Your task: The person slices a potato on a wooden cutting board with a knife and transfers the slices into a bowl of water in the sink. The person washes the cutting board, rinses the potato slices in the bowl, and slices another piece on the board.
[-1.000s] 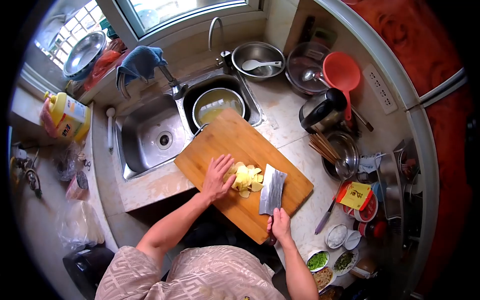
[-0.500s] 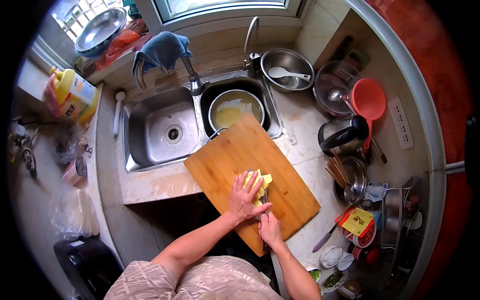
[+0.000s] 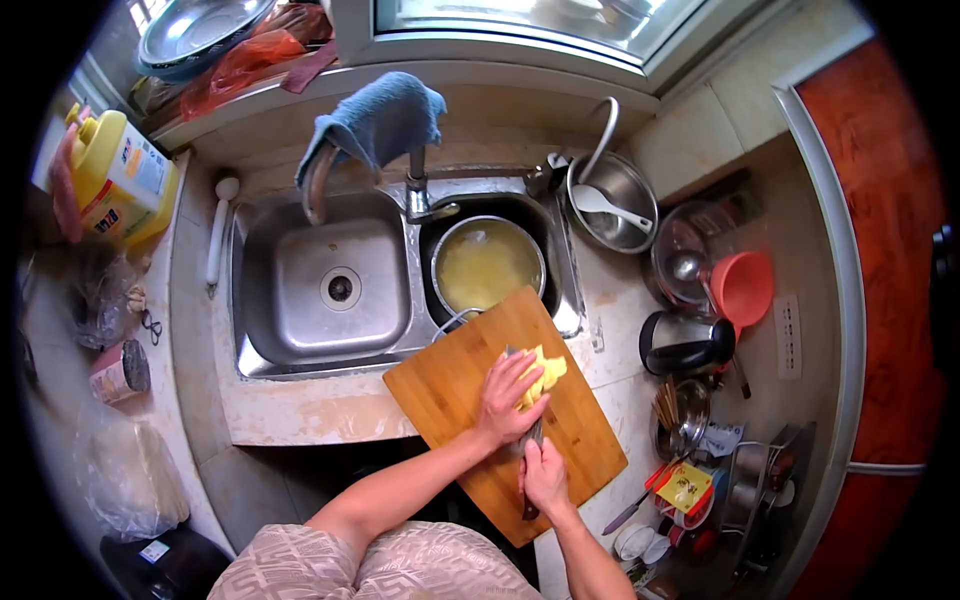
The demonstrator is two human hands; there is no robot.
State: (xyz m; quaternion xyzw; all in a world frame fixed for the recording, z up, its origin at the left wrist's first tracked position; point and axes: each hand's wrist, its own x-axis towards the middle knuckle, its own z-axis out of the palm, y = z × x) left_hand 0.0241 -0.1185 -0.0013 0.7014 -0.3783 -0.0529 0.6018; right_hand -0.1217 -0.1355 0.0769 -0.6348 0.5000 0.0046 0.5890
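The right hand [image 3: 545, 473] has its fingers clamped on the dark handle of a cleaver [image 3: 529, 508], whose blade is mostly hidden under the left hand [image 3: 512, 400]. The left hand's fingers are extended, laid over the blade and against a cluster of pale yellow slices [image 3: 548, 370] on the wooden cutting board [image 3: 583, 440]. Beyond the board, a metal bowl [image 3: 488, 262] of cloudy yellowish liquid sits in the sink's right basin [image 3: 567, 290].

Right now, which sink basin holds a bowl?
The right basin, overlapped by the cutting board, holds a metal bowl; the left basin has none, drain showing.
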